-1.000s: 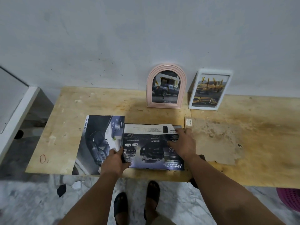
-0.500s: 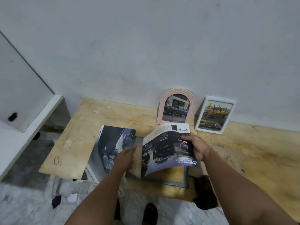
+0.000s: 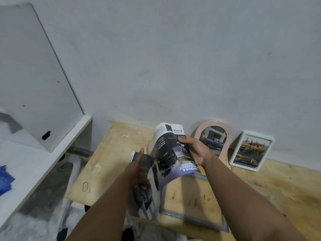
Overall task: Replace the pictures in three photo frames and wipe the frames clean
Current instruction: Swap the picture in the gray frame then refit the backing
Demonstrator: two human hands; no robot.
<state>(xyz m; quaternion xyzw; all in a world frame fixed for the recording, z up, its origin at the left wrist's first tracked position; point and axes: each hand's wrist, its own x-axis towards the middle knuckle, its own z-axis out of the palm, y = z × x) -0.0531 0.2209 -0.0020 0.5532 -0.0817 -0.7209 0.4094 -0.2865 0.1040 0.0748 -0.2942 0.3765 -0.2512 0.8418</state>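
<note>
Holding a glossy dark printed car brochure page [image 3: 171, 153] up off the bare plywood tabletop [image 3: 111, 164], the person's right hand [image 3: 196, 150] grips its far edge with curled fingers and thumb. The left hand [image 3: 140, 169] appears to hold a second dark printed page [image 3: 143, 192], fingers stretched along it; blur hides the exact grip. Directly below the lifted page a thin grey rectangular photo frame [image 3: 192, 218] lies flat near the tabletop's front edge, bare wood showing through its opening, so it seems to have no picture in it. Against the pale wall stand a pink arched photo frame [image 3: 225, 129], showing a dark pickup truck, and just to its right a white rectangular photo frame [image 3: 250, 150], showing yellow vehicles. Both standing frames look filled; the flat grey one likely comes last. Whether any frame has been wiped cannot be told, and no cloth can be made out with certainty
</note>
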